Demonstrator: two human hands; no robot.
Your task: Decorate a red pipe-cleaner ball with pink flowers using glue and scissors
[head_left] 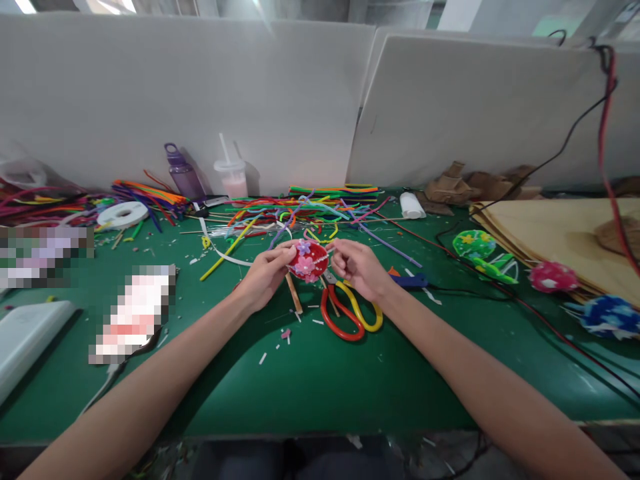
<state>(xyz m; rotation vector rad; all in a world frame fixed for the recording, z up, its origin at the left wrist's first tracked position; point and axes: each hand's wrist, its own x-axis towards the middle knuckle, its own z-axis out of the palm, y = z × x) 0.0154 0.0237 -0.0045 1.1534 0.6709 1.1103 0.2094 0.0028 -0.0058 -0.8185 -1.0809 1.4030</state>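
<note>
My left hand [267, 273] grips a small red round ornament [316, 255] by its left edge, thumb on top. Pink and purple flowers and a thin string of white beads [321, 257] decorate its face. At the ornament's right side, my right hand [361, 267] is closed in a pinch; the bead string runs toward its fingertips, but what they hold is too small to make out. Just below lie scissors [345, 320] with one red and one yellow handle, their blades partly hidden by the right hand. A brown stick [294, 295] is under the ornament.
Colourful pipe cleaners [300, 210] are heaped behind my hands. Left are a white tape roll [123, 215], a purple bottle [185, 175] and a drink cup [233, 177]. Right are a blue-handled tool [413, 280] with a cord and several decorated ornaments [475, 244]. Cables cross the right side.
</note>
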